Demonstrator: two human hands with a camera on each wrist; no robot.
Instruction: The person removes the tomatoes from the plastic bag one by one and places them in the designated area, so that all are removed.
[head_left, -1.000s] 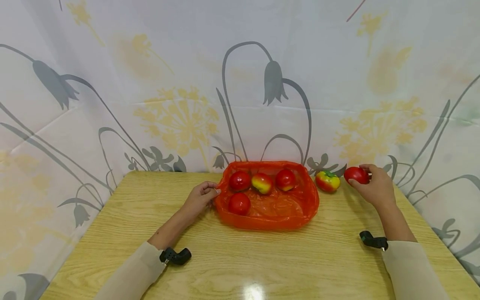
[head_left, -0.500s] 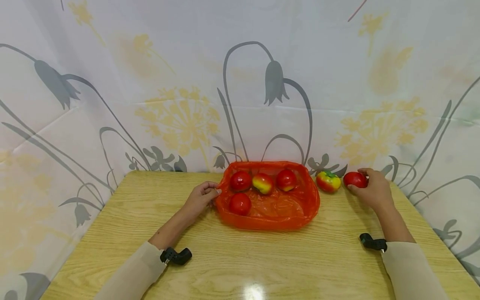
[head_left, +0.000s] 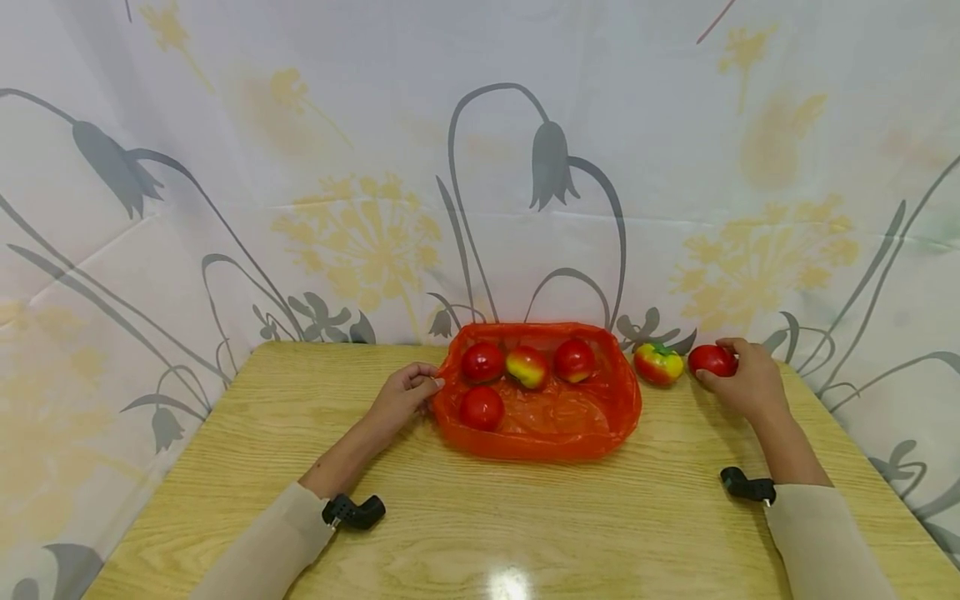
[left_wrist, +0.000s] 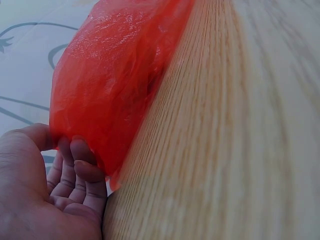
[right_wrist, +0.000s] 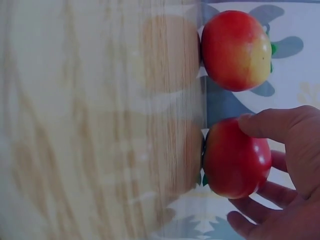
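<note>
My left hand (head_left: 405,398) pinches the left rim of an open orange-red plastic bag (head_left: 543,444); the left wrist view shows its thumb and curled fingers at the film. Inside the bag lie a red fruit (head_left: 483,362), a red-and-yellow fruit (head_left: 527,367) and others alike. At the table's far right my right hand (head_left: 750,379) holds a glossy red persimmon-like fruit (right_wrist: 236,159) between thumb and fingers. Its underside meets the table, green leaf tips showing there. Just left of it sits a red-and-yellow fruit (head_left: 658,365) with a green leafy top.
The wooden table (head_left: 480,517) carries everything. Behind its far edge hangs a pale cloth (head_left: 360,125) printed with flowers, close to the bag and the fruits. Black wrist cameras (head_left: 354,512) sit on both forearms.
My right hand has lowered slightly with the red fruit, bringing it down to the table; over the last half second it holds still. The left hand keeps its place on the bag.
</note>
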